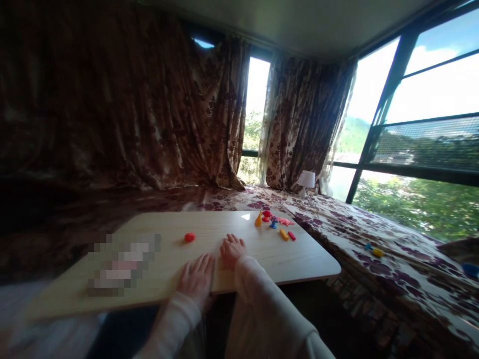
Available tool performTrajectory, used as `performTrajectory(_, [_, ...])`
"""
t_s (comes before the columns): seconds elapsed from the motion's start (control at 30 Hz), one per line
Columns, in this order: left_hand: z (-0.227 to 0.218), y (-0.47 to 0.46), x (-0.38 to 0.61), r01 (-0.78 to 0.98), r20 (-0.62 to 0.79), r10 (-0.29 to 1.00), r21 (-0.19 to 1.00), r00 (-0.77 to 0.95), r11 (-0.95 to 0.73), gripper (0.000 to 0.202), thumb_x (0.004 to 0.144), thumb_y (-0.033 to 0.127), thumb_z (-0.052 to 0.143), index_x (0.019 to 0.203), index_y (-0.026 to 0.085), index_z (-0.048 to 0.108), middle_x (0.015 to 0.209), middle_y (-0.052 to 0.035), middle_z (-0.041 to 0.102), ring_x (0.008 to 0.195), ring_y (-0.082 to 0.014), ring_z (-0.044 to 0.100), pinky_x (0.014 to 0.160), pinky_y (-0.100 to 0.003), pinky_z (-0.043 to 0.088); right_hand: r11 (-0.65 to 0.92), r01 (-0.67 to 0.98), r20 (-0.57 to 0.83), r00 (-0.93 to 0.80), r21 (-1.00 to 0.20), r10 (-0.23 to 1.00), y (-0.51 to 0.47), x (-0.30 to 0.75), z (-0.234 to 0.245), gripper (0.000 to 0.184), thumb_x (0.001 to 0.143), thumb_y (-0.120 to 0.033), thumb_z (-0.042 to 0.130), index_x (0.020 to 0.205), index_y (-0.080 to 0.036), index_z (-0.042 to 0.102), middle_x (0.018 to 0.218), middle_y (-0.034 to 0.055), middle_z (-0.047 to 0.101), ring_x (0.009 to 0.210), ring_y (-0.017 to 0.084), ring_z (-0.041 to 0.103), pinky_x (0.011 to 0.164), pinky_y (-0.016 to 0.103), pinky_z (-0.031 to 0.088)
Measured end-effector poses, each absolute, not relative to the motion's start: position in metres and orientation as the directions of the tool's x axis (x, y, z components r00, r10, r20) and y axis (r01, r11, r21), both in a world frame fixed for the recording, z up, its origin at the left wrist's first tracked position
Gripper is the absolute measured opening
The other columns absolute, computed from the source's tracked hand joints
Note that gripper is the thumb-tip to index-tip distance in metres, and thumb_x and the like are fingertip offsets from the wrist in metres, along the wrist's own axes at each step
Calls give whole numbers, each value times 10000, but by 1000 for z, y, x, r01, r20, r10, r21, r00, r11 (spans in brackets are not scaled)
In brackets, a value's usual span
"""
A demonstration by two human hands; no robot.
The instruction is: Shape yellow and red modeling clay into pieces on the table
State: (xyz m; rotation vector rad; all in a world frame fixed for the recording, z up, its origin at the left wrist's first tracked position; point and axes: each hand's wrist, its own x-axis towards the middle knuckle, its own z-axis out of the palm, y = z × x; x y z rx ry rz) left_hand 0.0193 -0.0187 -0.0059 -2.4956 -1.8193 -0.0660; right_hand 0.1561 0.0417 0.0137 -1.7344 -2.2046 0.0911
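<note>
My left hand (196,276) lies flat at the near edge of the light wooden table (157,224), fingers stretched out and holding nothing. Just right of it, my right hand (232,248) rests palm down on the tabletop, its fingers a little apart and nothing in them. Beyond my left hand sits a small red-orange lump (189,237), touched by neither hand. Toward the far right corner stand a yellow cone-like piece (258,219), a red piece (266,215), a blue figure (274,222) and a flat pinkish-red piece (286,221). Nearer lie a yellow stick (284,234) and a pink stick (292,236).
A pixelated patch (125,265) hides something on the table's left. Beside the table spreads a floral-covered bed (374,234), bearing a small yellow piece (377,253) and a blue one (368,247). A white lamp (306,180) stands behind, near the curtains (295,129) and windows.
</note>
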Motion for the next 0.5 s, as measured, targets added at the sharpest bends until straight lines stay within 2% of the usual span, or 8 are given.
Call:
performTrajectory(0.1, [-7, -19, 19, 950, 78, 947, -6, 310, -311, 835, 647, 236, 507, 1437, 129, 260, 1522, -101, 229, 1409, -238, 212, 1140, -473, 159, 311, 920, 211, -263, -238, 941, 19, 161, 12, 357, 963, -286, 405, 1288, -167, 495, 1441, 110, 399, 1348, 243, 314, 1099, 482, 234])
performTrajectory(0.17, [-7, -19, 19, 950, 87, 947, 3, 309, -311, 837, 639, 232, 518, 1433, 132, 273, 1519, -104, 239, 1410, -239, 211, 1139, -476, 161, 357, 906, 195, -317, -228, 928, -5, 167, 9, 403, 960, -270, 344, 1335, -174, 458, 1465, 83, 377, 1385, 196, 246, 1126, 430, 182])
performTrajectory(0.3, [-6, -21, 20, 953, 98, 949, 10, 300, -302, 820, 644, 221, 524, 1427, 149, 292, 1516, -105, 249, 1407, -238, 220, 1137, -478, 160, 363, 903, 165, -331, -229, 929, -27, 170, 7, 460, 929, -295, 354, 1373, -196, 416, 1478, 53, 358, 1392, 186, 232, 1127, 427, 171])
performTrajectory(0.5, [-3, -22, 20, 953, 76, 950, -16, 302, -302, 841, 643, 213, 523, 1437, 126, 260, 1522, -103, 224, 1411, -237, 208, 1143, -474, 155, 202, 942, 153, -166, -267, 974, 29, 155, 17, 463, 927, -315, 337, 1358, -175, 431, 1487, 118, 324, 1383, 240, 255, 1096, 509, 189])
